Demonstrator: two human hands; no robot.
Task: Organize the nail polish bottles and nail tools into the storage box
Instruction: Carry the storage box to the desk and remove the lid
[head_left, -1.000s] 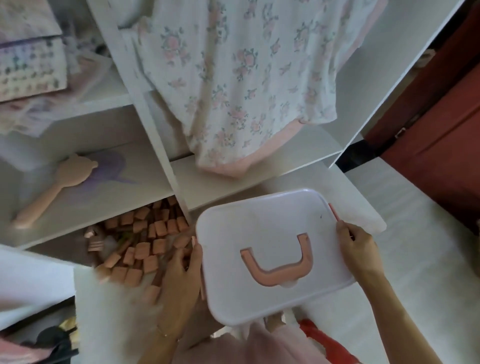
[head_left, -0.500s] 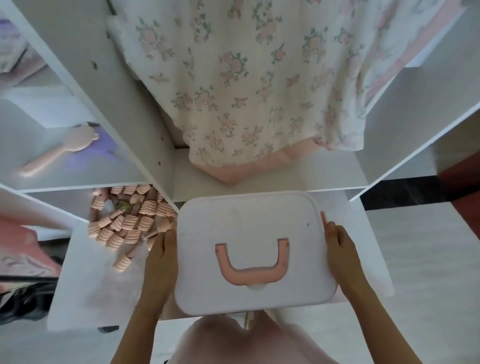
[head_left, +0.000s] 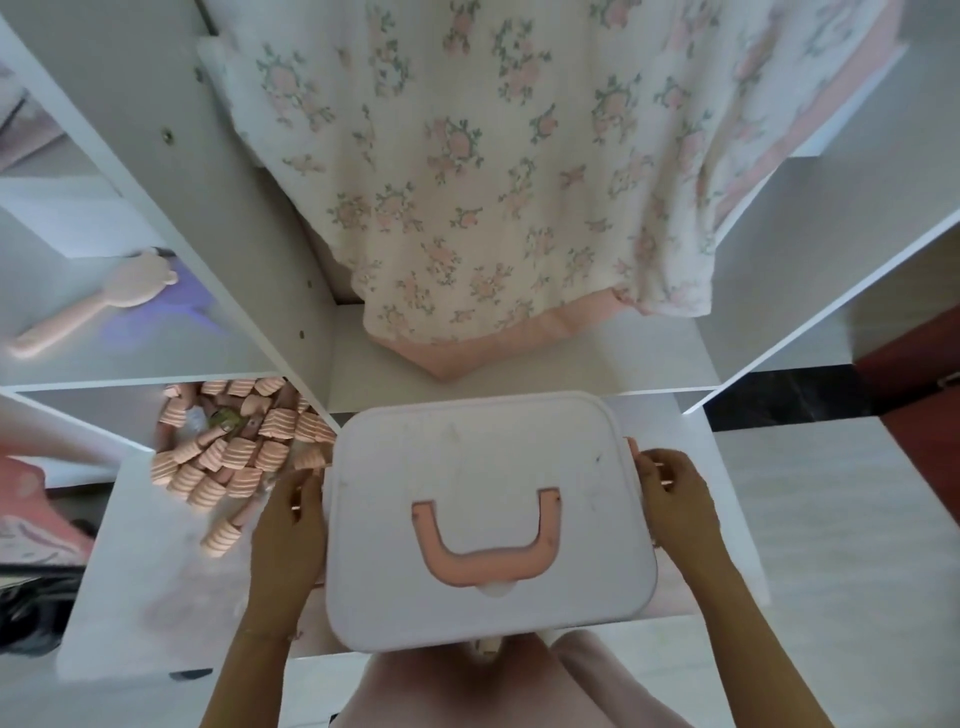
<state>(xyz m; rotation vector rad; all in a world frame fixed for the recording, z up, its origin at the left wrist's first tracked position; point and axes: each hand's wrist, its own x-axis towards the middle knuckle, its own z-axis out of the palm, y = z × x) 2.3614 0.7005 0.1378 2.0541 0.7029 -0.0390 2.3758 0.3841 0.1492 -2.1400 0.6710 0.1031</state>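
Gripping opposite sides, the left hand (head_left: 288, 540) and right hand (head_left: 675, 506) are curling fingers around the closed storage box (head_left: 483, 514) at the shelf board's (head_left: 130, 597) front edge. Advisable: setting it level, then lifting the lid evenly beside the pink-capped bottles (head_left: 234, 457).

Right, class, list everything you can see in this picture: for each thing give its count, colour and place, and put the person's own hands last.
Storage box: one, white, lid shut, on the white shelf, centre.
Handle: one, pink, lying flat on the box lid.
Nail polish bottles: a heap, too many to count, pink ribbed caps, on the shelf left of the box.
Brush: one, pink, bear-eared, in the upper left compartment.
Garment: one, cream with pink flowers and pink hem, hanging above the box.
Shelf: white, under the box and bottles.
Left hand: against the box's left side.
Right hand: on the box's right edge.
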